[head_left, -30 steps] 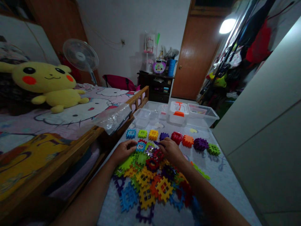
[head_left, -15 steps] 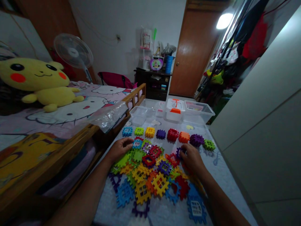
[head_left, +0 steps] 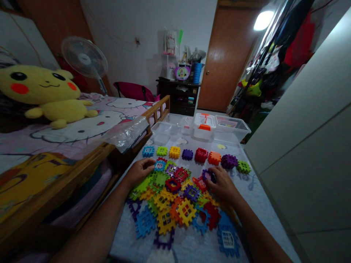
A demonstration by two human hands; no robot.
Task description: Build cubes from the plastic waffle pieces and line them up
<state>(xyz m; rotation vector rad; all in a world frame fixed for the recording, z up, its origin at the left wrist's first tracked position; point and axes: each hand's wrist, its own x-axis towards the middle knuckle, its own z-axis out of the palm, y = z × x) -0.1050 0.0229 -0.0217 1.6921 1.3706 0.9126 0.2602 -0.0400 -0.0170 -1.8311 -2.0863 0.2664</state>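
Observation:
My left hand [head_left: 140, 172] is at the far left of a loose pile of notched plastic building tiles, its bent fingertips on the edge of a blue tile with a white window [head_left: 159, 165]. On the other side, my right hand [head_left: 222, 183] grips a dark purple open-centred tile [head_left: 208, 176] between thumb and fingers. That tile is over the pile's right edge, beside a red tile [head_left: 200, 183]. Nearer me lie yellow window tiles [head_left: 186, 212], a purple frame tile [head_left: 163, 239] and a blue tile [head_left: 228, 239]. Many pieces overlap, so parts of them are hidden.
Behind the pile runs a row of stacked tiles sorted by colour, including a red stack [head_left: 201, 155] and a purple stack [head_left: 229, 161]. Clear plastic boxes [head_left: 233, 128] stand at the table's far end. A wooden bed rail [head_left: 106, 155] borders the left side.
The purple tile in my right hand has turned, so its open middle shows more. My right hand has shifted slightly, while my left hand stays in nearly the same place.

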